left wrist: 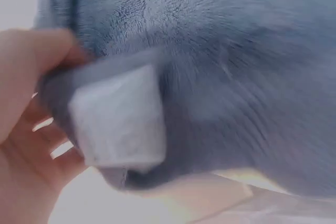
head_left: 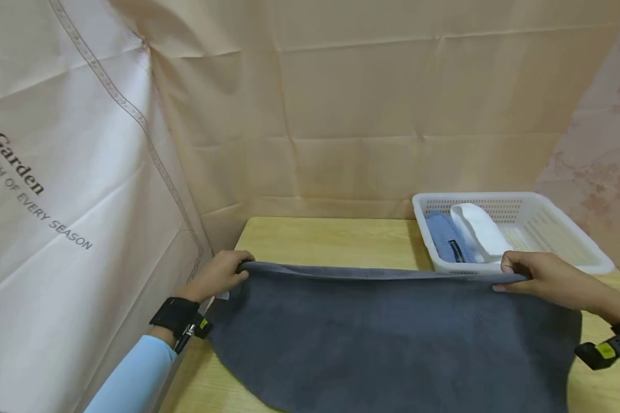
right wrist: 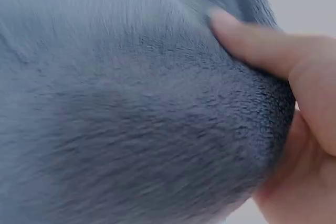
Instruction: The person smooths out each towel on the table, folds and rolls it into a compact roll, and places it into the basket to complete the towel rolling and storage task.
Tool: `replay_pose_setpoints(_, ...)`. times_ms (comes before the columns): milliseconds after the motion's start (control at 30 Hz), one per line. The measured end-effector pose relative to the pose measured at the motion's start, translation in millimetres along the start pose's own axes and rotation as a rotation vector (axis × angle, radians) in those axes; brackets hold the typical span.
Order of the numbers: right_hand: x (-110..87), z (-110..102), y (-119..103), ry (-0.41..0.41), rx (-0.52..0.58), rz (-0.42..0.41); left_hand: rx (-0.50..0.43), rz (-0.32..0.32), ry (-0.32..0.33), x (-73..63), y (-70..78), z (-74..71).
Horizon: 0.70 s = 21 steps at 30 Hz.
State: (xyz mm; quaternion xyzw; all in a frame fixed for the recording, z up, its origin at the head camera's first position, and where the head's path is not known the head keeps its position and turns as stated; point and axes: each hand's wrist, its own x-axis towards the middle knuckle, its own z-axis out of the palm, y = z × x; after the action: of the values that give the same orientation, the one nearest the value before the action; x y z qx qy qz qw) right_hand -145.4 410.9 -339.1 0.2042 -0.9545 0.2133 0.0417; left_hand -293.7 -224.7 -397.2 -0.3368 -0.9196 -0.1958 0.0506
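Observation:
A dark grey towel [head_left: 392, 338] hangs stretched between my two hands above the wooden table, its upper edge nearly level. My left hand [head_left: 221, 275] grips the upper left corner. A white label [left wrist: 119, 119] shows on the cloth close to those fingers in the left wrist view. At the upper right part of the towel, my right hand [head_left: 553, 281] pinches the edge between thumb and fingers. In the right wrist view the thumb [right wrist: 257, 45] lies over the soft pile, while the fingertips are hidden behind the cloth.
On the back right of the wooden table [head_left: 330, 238] stands a white plastic basket [head_left: 573, 229]. It holds a folded blue cloth [head_left: 444, 235] and a folded white cloth [head_left: 477, 229]. A beige curtain [head_left: 351, 115] rises behind, and a printed white sheet [head_left: 82, 201] hangs at the left.

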Motion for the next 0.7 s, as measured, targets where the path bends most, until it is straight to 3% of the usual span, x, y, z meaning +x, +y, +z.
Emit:
replay_pose_setpoints(133,0.8,23.6,18.6,0.182,-0.239,-0.121,0.114,-0.017,0.089,4.8,-7.1,20.8)
replay_pose_setpoints(233,-2.8,31.6,27.4,0.262,-0.310,-0.181,0.184,0.003,0.173,4.8,-11.7,27.5)
replay_pose_setpoints(333,-10.8,34.7,32.7,0.273,-0.324,-0.163,0.225,0.024,0.235,2.4,-18.9,27.4)
replay_pose_setpoints(400,-18.1,36.0,34.1,0.257,-0.328,-0.122,0.213,0.058,0.233,-0.9,-25.3,23.7)
replay_pose_setpoints(567,-45.1,39.6,36.4,0.159,-0.267,-0.059,0.066,0.143,0.137,-20.3,-40.0,6.9)
replay_pose_setpoints(700,-71.9,40.6,40.0,-0.026,-0.146,-0.020,-0.237,0.067,0.022,-41.7,-44.6,-11.8)
